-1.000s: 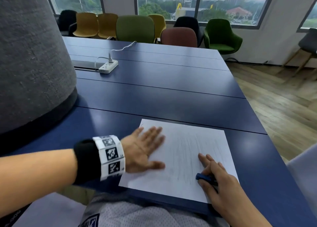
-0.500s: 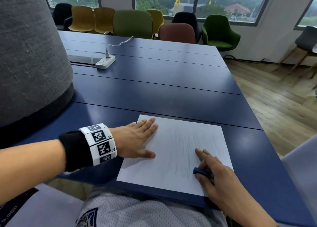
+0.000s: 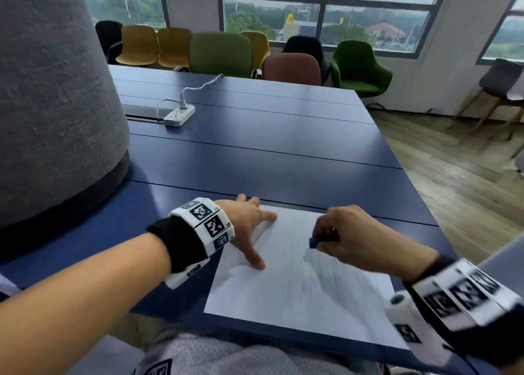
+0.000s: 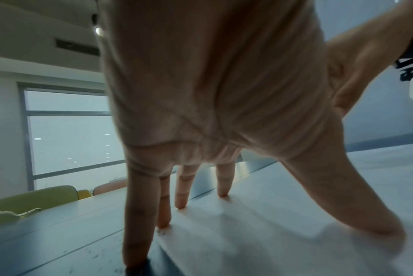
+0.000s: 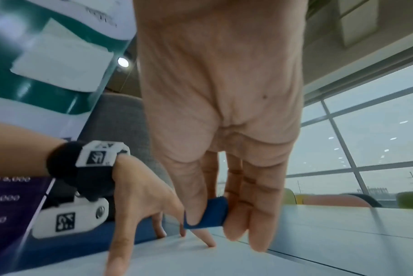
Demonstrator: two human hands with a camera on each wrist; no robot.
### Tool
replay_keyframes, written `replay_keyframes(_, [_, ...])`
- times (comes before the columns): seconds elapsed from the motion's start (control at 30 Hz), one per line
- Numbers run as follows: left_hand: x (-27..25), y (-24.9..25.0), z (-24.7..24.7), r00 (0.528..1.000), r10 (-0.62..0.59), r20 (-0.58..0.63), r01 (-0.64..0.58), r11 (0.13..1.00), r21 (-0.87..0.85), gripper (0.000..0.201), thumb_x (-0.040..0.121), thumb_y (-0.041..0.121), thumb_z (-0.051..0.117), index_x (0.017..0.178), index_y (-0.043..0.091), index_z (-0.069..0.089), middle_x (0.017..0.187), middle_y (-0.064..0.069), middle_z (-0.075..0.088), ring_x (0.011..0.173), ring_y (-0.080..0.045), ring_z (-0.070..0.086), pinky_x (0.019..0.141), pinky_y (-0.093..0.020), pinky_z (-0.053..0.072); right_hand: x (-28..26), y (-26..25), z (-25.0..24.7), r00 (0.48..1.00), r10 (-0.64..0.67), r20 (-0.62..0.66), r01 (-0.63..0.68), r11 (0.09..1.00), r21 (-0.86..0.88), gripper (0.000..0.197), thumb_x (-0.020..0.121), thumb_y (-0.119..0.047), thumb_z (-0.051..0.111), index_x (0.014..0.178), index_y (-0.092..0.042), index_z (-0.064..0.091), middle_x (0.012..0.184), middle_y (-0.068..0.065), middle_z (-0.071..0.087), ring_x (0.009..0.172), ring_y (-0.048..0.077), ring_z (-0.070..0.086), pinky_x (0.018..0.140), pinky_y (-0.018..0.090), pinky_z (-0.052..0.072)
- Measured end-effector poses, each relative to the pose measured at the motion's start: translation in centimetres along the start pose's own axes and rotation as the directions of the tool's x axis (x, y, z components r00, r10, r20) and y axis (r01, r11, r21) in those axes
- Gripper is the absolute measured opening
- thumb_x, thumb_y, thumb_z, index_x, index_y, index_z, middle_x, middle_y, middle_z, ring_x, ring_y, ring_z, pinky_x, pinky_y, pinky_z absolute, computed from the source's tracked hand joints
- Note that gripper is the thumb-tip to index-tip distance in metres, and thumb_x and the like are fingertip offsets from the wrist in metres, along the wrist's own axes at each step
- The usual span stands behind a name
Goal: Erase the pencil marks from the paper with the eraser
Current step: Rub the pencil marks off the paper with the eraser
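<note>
A white sheet of paper (image 3: 286, 292) with faint grey pencil strokes lies at the near edge of the blue table (image 3: 255, 153). My left hand (image 3: 249, 227) presses its spread, straight fingers on the sheet's upper left corner, with the little finger on the table; in the left wrist view the left hand (image 4: 224, 194) stands on its fingertips. My right hand (image 3: 348, 235) pinches a small blue eraser (image 3: 313, 243) over the upper middle of the sheet. In the right wrist view the eraser (image 5: 208, 212) sits between thumb and fingers just above the paper (image 5: 200, 261).
A large grey column (image 3: 51, 96) rises at the table's left. A white power strip (image 3: 179, 115) with its cable lies far back on the table. Coloured chairs (image 3: 221, 52) line the window. Wooden floor (image 3: 459, 181) lies beyond the table's right edge.
My right hand with the eraser has moved from the sheet's lower right up to its upper middle. The left hand has shifted to the upper left corner. The head view has tilted.
</note>
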State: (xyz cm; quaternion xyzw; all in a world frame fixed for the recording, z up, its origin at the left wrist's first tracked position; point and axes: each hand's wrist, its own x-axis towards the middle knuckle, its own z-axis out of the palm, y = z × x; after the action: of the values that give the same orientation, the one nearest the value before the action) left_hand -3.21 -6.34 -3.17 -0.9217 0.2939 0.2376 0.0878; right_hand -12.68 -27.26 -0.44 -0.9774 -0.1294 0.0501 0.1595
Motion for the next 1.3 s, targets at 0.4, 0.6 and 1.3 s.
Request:
replay_keyframes(0.4, [0.4, 1.4, 0.1, 1.0, 0.007, -0.027, -0.008, 0.999, -0.038, 0.108, 0.058, 0.073, 0.077, 0.145, 0.026, 0.032, 0.151, 0.001, 0.029, 0.136, -0.035, 0.023, 0.1, -0.052, 0.044, 8.7, 1.9, 2.2, 0.999, -0.019, 0.034, 0.022, 0.997, -0.078, 0.007, 0.079, -0.026, 0.068, 0.085, -0.026, 0.07, 0.084, -0.008, 0.067, 0.079, 0.016, 0.061, 0.073, 0.037, 0.055])
replay_keyframes(0.6, [0.5, 1.4, 0.0, 1.0, 0.003, -0.005, -0.003, 0.999, -0.041, 0.118, 0.06, 0.074, 0.075, 0.154, 0.037, 0.014, 0.163, 0.007, 0.009, 0.146, -0.035, 0.007, 0.11, -0.051, 0.034, 8.0, 2.1, 2.1, 0.989, -0.101, 0.108, 0.11, 0.991, -0.076, 0.008, 0.079, -0.023, 0.07, 0.084, -0.027, 0.073, 0.074, -0.015, 0.056, 0.068, 0.005, 0.054, 0.063, 0.026, 0.044])
replay_keyframes(1.3, [0.0, 1.4, 0.1, 1.0, -0.009, 0.013, 0.009, 1.0, -0.001, 0.135, 0.052, 0.08, 0.074, 0.155, 0.035, 0.001, 0.164, 0.012, -0.005, 0.15, -0.032, -0.002, 0.114, -0.048, 0.025, 7.5, 1.9, 1.8, 0.961, -0.126, 0.245, 0.108, 0.99, 0.088, 0.012, 0.073, -0.016, 0.077, 0.072, -0.025, 0.07, 0.074, -0.007, 0.069, 0.063, 0.006, 0.058, 0.061, 0.024, 0.05])
